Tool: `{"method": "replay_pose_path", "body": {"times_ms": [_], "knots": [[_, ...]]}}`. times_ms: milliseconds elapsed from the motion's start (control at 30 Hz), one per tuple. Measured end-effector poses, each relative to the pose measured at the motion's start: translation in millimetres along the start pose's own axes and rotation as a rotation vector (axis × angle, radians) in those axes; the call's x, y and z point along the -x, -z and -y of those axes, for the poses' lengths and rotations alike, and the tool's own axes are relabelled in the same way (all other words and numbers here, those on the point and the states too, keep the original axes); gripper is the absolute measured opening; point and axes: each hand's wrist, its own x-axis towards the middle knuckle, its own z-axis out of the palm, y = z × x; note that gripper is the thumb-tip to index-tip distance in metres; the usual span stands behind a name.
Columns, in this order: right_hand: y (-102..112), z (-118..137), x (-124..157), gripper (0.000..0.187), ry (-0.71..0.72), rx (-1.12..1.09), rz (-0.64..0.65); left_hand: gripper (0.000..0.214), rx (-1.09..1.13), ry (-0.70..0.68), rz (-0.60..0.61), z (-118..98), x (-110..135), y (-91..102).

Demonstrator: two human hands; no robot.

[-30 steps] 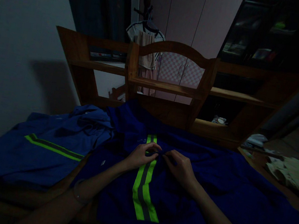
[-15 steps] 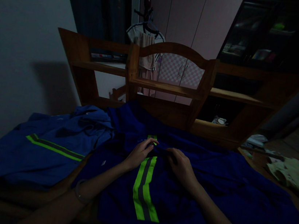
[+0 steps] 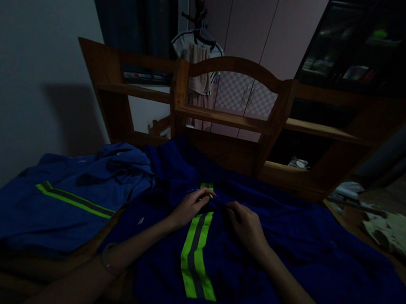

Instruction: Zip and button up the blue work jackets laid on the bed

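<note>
A dark blue work jacket [image 3: 289, 233] lies spread before me, with a yellow-green and grey reflective band [image 3: 194, 260] across it. My left hand [image 3: 190, 209] rests at the upper end of that band, its thumb and fingers closed on the cloth near a second short piece of band. To its right, my right hand [image 3: 249, 225] has curled fingers pinching the same jacket. A small gap separates the two hands. The cloth under the fingertips is dark and partly hidden by them.
A lighter blue work garment [image 3: 66, 224] with a similar band lies at the left. Behind stands a wooden headboard with shelves [image 3: 225, 120]. Clothes on a hanger [image 3: 197, 51] hang beyond it. Pale cloth [image 3: 397, 237] lies at the right. The room is dim.
The raised fold of dark cloth between my hands has dropped flatter. Both hands stay in nearly the same place.
</note>
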Motion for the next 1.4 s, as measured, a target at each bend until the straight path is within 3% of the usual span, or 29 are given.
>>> {"method": "replay_pose_path", "body": {"times_ms": [633, 933, 1400], "knots": [[1, 1, 1, 0.021, -0.008, -0.005, -0.001, 0.028, 0.012, -0.049, 0.014, 6, -1, -2.7], [4, 3, 1, 0.022, -0.138, -0.041, -0.046, 0.023, 0.01, -0.055, 0.023, 3, 1, -2.6], [5, 4, 2, 0.023, -0.165, -0.068, -0.063, 0.027, 0.093, -0.049, 0.081, -5, 2, 2.1]]}}
